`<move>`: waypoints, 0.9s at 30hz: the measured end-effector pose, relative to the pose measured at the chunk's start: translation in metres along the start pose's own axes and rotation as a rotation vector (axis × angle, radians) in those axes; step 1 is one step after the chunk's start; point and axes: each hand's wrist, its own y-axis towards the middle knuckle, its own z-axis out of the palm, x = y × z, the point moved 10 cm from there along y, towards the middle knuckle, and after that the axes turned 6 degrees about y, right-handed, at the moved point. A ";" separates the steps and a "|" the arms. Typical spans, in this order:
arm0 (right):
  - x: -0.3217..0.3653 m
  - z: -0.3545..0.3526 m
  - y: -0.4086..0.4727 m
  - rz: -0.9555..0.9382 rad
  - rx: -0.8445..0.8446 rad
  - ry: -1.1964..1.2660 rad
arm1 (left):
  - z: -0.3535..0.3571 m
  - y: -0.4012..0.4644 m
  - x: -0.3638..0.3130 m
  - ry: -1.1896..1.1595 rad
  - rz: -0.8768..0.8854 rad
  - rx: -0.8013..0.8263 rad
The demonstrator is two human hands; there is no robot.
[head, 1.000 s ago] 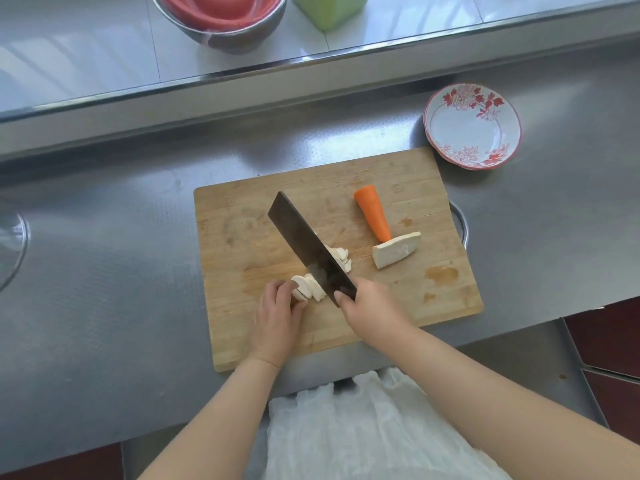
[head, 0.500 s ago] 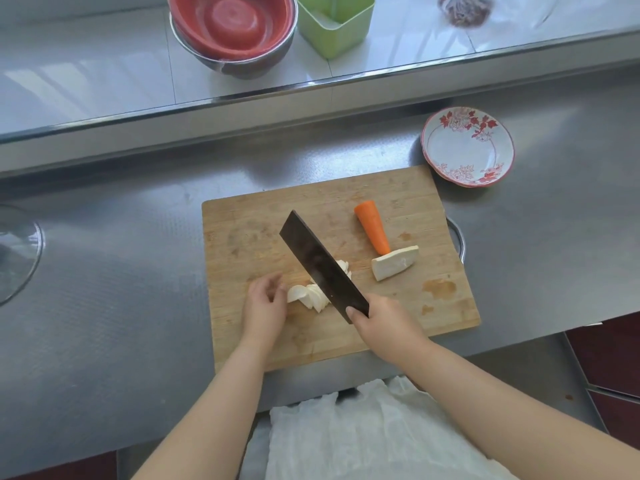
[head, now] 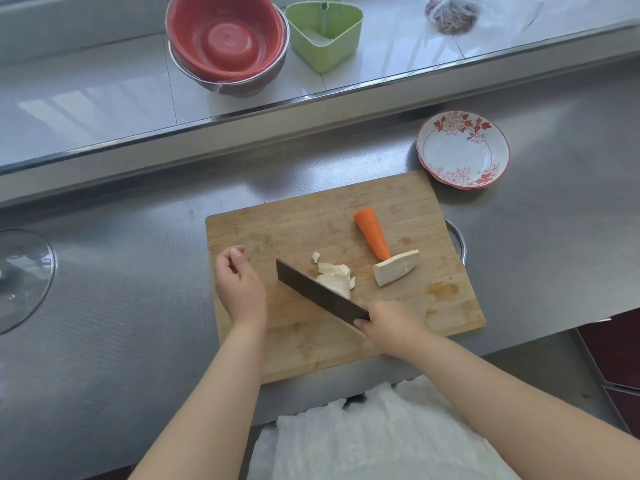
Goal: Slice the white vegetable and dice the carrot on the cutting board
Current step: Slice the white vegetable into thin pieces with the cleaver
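On the cutting board (head: 304, 344), a cleaver (head: 320, 295) is gripped at its handle by the right hand (head: 393, 327), its blade laid against a heap of white vegetable slices (head: 336, 277). The left hand (head: 239, 289) is held over the board's left part, fingers (head: 237, 252) loosely curled, nothing grasped. The carrot (head: 373, 232) is touched at its tip by an uncut white vegetable piece (head: 394, 268).

Head camera, looking steeply down, close over cutting board (head: 301, 344).

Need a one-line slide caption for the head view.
Right hand holds cleaver against white slices on board; left hand lifted clear, carrot uncut.
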 end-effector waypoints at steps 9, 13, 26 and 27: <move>-0.028 -0.042 0.010 0.002 -0.163 -0.113 | 0.068 -0.029 -0.100 0.061 0.349 0.266; -0.027 -0.035 0.009 -0.015 -0.168 -0.182 | 0.160 -0.082 -0.138 0.616 0.741 0.663; -0.050 -0.031 0.013 -0.064 -0.158 -0.140 | 0.258 -0.139 -0.099 1.211 0.936 0.926; -0.051 -0.032 0.012 -0.064 -0.158 -0.135 | 0.258 -0.139 -0.099 1.197 0.931 0.931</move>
